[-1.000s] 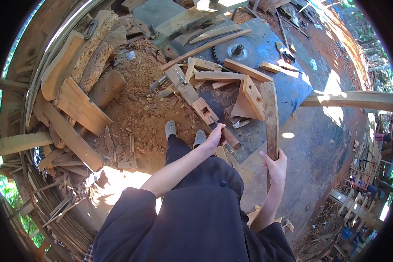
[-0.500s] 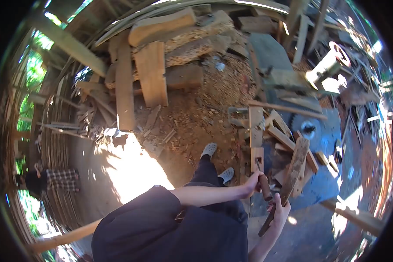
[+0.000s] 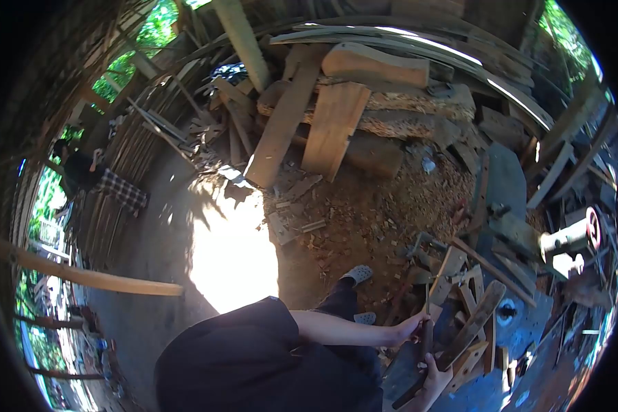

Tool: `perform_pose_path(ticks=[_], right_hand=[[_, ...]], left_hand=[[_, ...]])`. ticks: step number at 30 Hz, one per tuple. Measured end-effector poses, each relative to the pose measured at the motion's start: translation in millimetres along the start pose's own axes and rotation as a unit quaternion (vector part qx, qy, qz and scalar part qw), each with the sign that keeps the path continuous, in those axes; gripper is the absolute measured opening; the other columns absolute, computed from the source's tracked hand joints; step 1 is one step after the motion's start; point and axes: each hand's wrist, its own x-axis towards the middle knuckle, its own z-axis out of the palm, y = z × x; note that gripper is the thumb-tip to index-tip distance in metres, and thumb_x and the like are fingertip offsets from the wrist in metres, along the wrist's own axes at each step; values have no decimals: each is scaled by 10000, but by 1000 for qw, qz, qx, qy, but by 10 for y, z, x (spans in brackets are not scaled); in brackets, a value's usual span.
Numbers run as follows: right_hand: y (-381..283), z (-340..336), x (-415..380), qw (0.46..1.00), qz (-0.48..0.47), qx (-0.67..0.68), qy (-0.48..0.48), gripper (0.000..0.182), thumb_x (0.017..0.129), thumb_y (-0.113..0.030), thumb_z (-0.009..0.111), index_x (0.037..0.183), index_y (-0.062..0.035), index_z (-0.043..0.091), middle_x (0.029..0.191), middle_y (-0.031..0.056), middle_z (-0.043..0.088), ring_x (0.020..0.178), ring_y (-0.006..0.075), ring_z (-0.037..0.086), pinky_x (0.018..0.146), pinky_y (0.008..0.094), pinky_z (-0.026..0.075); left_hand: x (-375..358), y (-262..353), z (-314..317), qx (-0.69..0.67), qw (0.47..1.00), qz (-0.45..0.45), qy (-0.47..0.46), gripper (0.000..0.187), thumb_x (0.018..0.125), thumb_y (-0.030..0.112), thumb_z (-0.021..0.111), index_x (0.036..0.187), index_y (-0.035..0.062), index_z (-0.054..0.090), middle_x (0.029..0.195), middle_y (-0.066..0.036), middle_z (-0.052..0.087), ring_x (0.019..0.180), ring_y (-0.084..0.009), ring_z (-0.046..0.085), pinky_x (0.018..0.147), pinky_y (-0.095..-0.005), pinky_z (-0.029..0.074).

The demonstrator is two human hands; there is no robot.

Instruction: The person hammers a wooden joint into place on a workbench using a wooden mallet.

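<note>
My left hand (image 3: 413, 327) is closed around a chisel with a wooden handle (image 3: 427, 338), its thin blade pointing up and away from me. Just below it, my right hand (image 3: 435, 379) grips the narrow end of a long wooden mallet (image 3: 479, 317), whose wider end slants up to the right. Beyond the chisel tip lies a pale wooden piece (image 3: 448, 266). Several loose wooden offcuts (image 3: 468, 364) rest beside the mallet, partly hidden by it.
A blue metal saw table (image 3: 529, 323) with a round blade (image 3: 507, 312) stands at right. Boards (image 3: 335, 127) and rough timbers are stacked ahead. Wood chips (image 3: 371, 226) cover the floor. Another person (image 3: 86, 172) stands far left. A wooden pole (image 3: 96, 276) juts in at left.
My view has swung left, so the whole scene sits farther right and tilted. Both hands still hold the chisel and the mallet, with the chisel now more upright in view.
</note>
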Motion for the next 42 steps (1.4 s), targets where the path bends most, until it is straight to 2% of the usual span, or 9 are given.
perform_pose_path(ticks=[5,9,11,14,23,26,29,31,42], right_hand=[[-108,215,36,998,-26,-47,-27,466,844,-76,915,1239,80,724,1042,158,751,816,227,710,661,353,574],[323,130,428,993,-30,-82,-80,399,828,-21,909,1170,44,714,939,102,723,583,143,589,498,313,480],[10,327,309,992,-27,-67,-108,474,822,-8,913,1240,69,703,1027,124,739,695,176,661,575,322,541],[-192,446,281,974,-149,-86,-146,593,809,-6,926,1335,96,671,1145,144,740,858,214,709,697,348,592],[-331,514,399,978,-62,-112,-168,628,842,11,910,1398,110,636,1198,144,730,940,215,688,756,365,590],[-266,454,432,980,-41,-72,-182,576,862,-15,904,1370,96,657,1104,119,734,825,184,667,651,344,547],[-321,443,379,971,-166,-55,-161,401,897,-45,885,1239,51,701,912,78,709,636,146,597,536,323,474],[-323,349,372,984,-36,-52,-168,262,914,-63,876,1093,-1,696,750,42,641,509,119,511,463,322,414],[-575,306,59,990,42,3,-133,178,987,-142,815,1050,-33,689,699,47,618,481,142,520,443,318,466]], left_hand=[[192,99,-447,96,977,69,177,397,1115,514,560,1146,118,569,828,-16,620,608,-116,556,520,-303,421],[158,351,-745,78,951,112,277,413,1145,516,492,1187,110,554,843,-37,650,604,-139,635,509,-300,464],[23,559,-804,71,936,128,321,417,1156,512,461,1190,107,553,850,-47,668,600,-153,663,500,-298,473],[-86,768,-841,20,949,104,297,440,1171,515,409,1180,98,550,844,-92,717,568,-182,679,491,-299,486],[-140,1083,-996,-24,954,143,264,410,1176,483,361,1190,114,539,842,-145,794,554,-196,684,437,-301,455],[-133,1119,-1037,-7,950,125,286,377,1173,452,366,1194,122,546,867,-151,800,552,-206,684,434,-303,452],[7,1103,-1135,-40,968,76,237,354,1172,438,371,1201,134,549,884,-146,803,549,-215,679,434,-320,458],[29,1071,-1111,-61,968,82,228,364,1175,441,375,1197,130,563,908,-136,810,591,-205,698,476,-320,483],[-105,1127,-765,-51,980,149,119,357,1168,501,460,1130,169,585,934,-53,800,715,-128,705,586,-281,503]])
